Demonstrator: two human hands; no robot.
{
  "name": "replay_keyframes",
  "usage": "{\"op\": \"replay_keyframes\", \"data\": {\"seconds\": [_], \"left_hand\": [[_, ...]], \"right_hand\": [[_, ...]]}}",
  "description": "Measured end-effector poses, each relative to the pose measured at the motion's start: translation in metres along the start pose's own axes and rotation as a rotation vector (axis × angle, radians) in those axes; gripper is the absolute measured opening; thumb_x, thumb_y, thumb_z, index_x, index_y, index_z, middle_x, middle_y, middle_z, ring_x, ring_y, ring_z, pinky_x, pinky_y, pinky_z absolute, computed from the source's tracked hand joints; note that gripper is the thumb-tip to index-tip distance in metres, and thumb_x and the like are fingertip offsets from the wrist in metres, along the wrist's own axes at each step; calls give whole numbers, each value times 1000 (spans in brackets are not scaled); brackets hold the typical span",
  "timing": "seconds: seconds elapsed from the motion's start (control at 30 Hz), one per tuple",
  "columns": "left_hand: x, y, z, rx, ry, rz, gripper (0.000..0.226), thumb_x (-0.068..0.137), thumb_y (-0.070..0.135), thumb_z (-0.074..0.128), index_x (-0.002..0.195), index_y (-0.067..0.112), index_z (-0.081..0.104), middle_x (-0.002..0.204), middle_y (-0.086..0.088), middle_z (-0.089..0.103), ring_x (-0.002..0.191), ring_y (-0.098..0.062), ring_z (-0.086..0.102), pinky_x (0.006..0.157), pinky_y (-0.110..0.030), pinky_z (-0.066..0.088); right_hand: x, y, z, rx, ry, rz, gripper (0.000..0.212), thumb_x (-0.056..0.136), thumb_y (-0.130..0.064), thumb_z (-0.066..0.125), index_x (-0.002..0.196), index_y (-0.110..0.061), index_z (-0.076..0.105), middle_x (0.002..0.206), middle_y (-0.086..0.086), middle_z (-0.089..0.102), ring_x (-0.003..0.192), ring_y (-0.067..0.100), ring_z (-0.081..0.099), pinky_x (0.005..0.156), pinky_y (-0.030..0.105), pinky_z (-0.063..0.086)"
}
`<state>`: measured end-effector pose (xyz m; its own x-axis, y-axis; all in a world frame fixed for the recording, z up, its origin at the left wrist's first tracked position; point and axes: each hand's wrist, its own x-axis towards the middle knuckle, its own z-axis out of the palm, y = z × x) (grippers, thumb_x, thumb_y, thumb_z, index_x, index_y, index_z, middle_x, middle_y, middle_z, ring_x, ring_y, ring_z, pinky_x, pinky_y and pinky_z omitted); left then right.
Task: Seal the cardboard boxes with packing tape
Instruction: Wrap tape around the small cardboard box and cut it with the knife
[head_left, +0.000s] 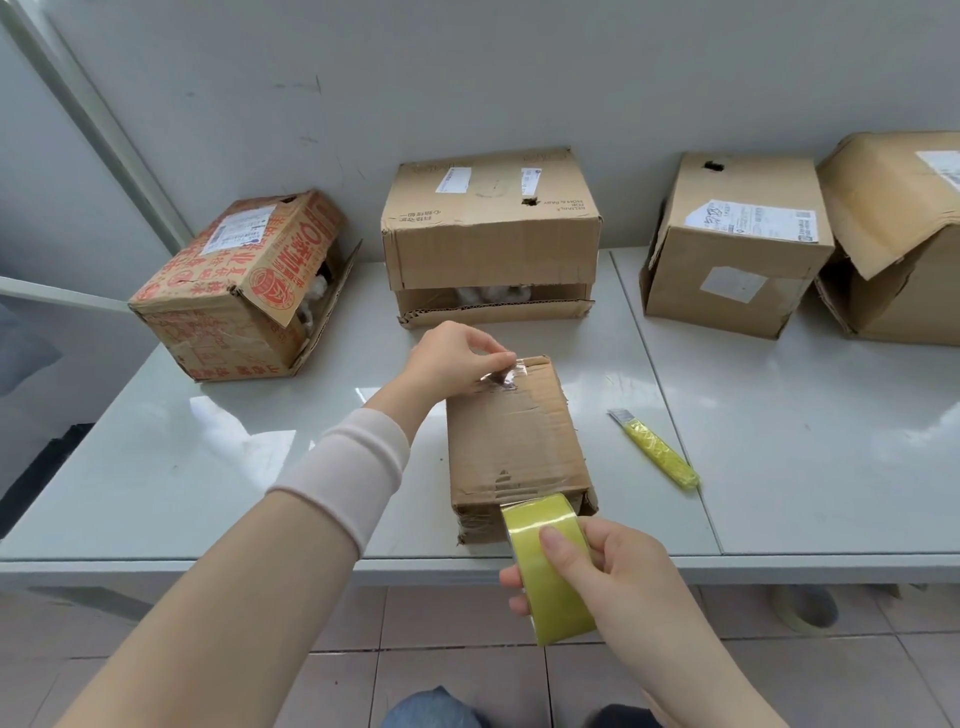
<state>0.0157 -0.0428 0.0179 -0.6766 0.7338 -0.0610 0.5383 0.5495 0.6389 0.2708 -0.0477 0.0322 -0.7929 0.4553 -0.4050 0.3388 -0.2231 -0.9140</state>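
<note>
A small brown cardboard box (514, 441) lies on the white table (260, 467) near its front edge. My left hand (457, 358) pinches the free end of clear tape at the box's far top edge. A strip of tape runs along the top of the box toward me. My right hand (608, 566) grips the yellowish tape roll (550, 561) just off the box's near end, beyond the table edge.
A yellow utility knife (657, 449) lies right of the small box. Along the wall stand a red-printed box (239, 291) with an open flap, a plain box (488, 234) gaping at the front, and two more boxes (737, 244) (898, 234) at the right.
</note>
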Motion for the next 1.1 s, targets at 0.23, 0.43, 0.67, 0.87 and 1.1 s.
{"op": "replay_keyframes", "data": {"seconds": [0.23, 0.43, 0.67, 0.87, 1.1], "left_hand": [[-5, 1, 11, 6, -7, -33, 23, 88, 50, 58, 75, 33, 65, 84, 9, 67, 91, -14, 60, 79, -29, 48], [-6, 15, 11, 344, 123, 42, 41, 96, 47, 44, 131, 29, 54, 144, -3, 46, 136, -27, 34, 106, -40, 29], [-37, 13, 23, 523, -234, 314, 67, 99, 49, 27, 152, 18, -1, 160, -1, -10, 146, -14, -12, 117, -35, -8], [-36, 9, 26, 550, -220, 324, 66, 99, 50, 24, 151, 21, -5, 159, 2, -13, 146, -12, -13, 117, -32, -7], [-35, 9, 26, 550, -209, 330, 65, 100, 49, 23, 152, 21, -4, 159, 1, -12, 146, -12, -12, 118, -33, -6]], "right_hand": [[1, 1, 3, 16, 1, -56, 15, 94, -24, 49, 92, -18, 62, 74, -2, 74, 68, 15, 71, 62, 25, 57], [17, -1, 4, 25, 51, -116, 15, 95, -23, 49, 91, -18, 62, 75, -2, 75, 64, 14, 70, 55, 21, 54], [29, 4, 8, -3, 68, -133, 22, 95, -31, 44, 91, -17, 60, 70, -1, 73, 60, 12, 69, 53, 17, 52], [27, 10, 14, -13, 167, -149, 29, 96, -35, 43, 84, -15, 61, 62, -1, 71, 53, 10, 67, 51, 16, 50], [30, 19, 18, -31, 211, -56, 30, 96, -36, 44, 80, -15, 58, 55, -1, 69, 49, 12, 65, 51, 26, 53]]}}
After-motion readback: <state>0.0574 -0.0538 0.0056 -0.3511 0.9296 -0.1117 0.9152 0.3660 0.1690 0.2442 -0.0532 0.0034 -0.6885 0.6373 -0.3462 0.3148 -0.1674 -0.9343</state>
